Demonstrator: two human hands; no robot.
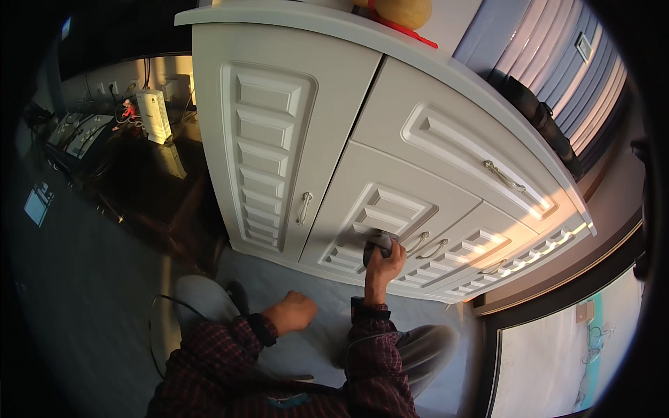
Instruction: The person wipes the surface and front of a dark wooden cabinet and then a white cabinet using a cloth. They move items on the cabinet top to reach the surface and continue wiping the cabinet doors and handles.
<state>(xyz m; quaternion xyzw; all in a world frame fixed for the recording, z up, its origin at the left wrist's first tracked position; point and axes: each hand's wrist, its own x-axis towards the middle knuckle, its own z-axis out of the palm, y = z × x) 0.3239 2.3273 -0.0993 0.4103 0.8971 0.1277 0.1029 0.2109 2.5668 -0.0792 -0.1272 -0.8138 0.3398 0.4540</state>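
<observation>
A dark grey cloth (384, 241) is gripped in my right hand (385, 269), close against the raised panels of a white cabinet door (342, 201). Whether the cloth is pressed flat on the door is hard to tell. Just right of that hand are two curved metal handles, one on this door (418, 243) and one on the neighbouring door (433, 250). My left hand (293, 312) is curled into a loose fist above the floor, between my bent knees, with nothing visible in it.
Left of the cabinet, a dark low stand (157, 183) carries a white router (153, 116) and cables. On the cabinet top are a yellow gourd-like object (403, 11) and a dark elongated object (538, 117). A dark-framed doorway (494, 355) opens at the lower right.
</observation>
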